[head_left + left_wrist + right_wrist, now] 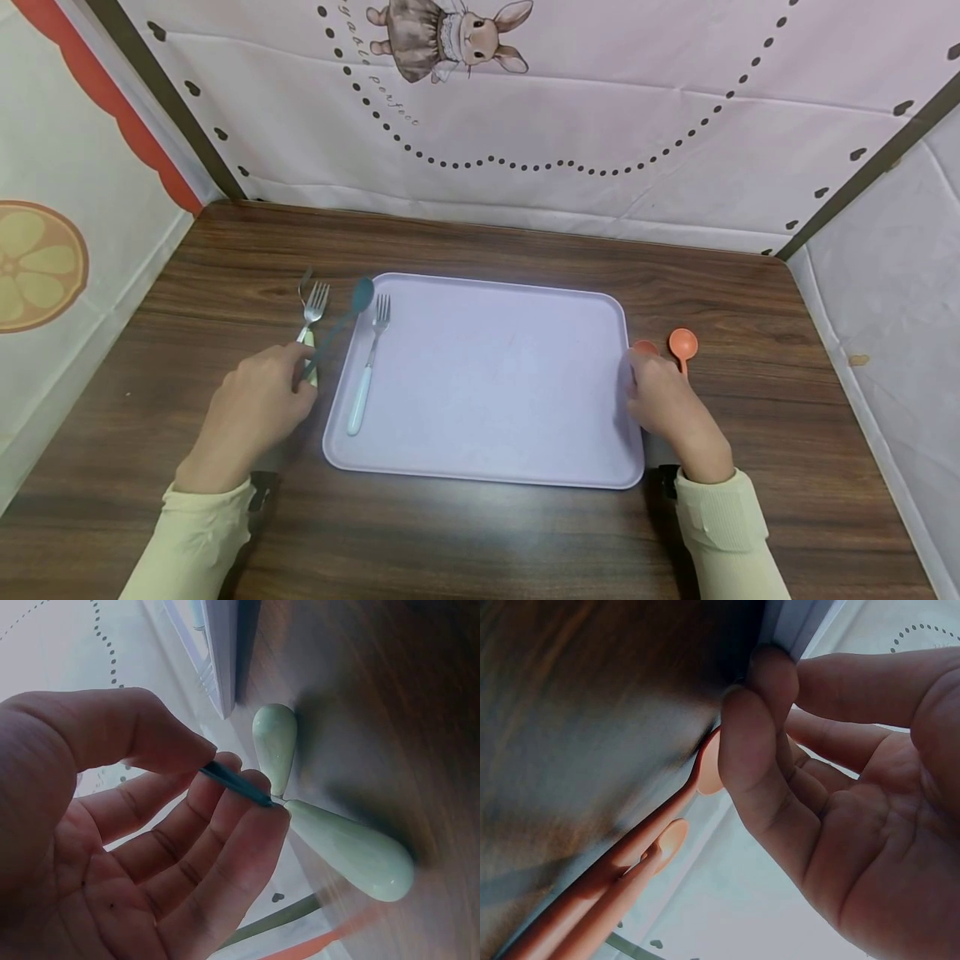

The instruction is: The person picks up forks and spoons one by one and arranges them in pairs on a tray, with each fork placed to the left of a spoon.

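Observation:
My left hand pinches the handle of a teal spoon between thumb and fingers. In the left wrist view the spoon's thin handle shows at the fingertips. The spoon's bowl is over the lavender tray's upper left edge. My right hand is at the tray's right side; its thumb and fingertips pinch the rim. On the tray's left part lies a fork with a pale blue handle.
Left of the tray lie forks with pale green handles, partly hidden by my left hand. Beyond the right rim lie two orange spoons, one plainly visible and another partly covered. Printed cloth walls border the wooden table.

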A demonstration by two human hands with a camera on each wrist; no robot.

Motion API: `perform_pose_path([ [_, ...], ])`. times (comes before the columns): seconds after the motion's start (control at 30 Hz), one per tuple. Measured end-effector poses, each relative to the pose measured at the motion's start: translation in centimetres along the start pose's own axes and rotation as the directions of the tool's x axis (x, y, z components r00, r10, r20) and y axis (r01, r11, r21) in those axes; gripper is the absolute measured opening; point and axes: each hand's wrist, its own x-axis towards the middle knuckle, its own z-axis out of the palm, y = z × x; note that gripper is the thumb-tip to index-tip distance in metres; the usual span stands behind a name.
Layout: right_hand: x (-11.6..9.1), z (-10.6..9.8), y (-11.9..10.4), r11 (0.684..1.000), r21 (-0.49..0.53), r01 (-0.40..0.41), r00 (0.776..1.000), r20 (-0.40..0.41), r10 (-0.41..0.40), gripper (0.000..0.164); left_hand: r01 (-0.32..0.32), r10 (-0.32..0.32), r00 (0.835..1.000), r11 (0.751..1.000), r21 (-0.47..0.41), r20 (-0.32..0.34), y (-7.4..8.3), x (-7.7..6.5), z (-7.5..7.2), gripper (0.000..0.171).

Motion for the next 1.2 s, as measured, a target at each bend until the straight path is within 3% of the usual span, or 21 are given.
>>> perform_pose_path([
  [1.2, 0.0, -0.06, -0.04, 1.0, 0.005, -0.013, 1.0, 0.02, 0.013, 0.014, -0.04, 0.037, 0.997, 0.999, 0.035, 0.074, 1.0, 0.12, 0.26, 0.03],
])
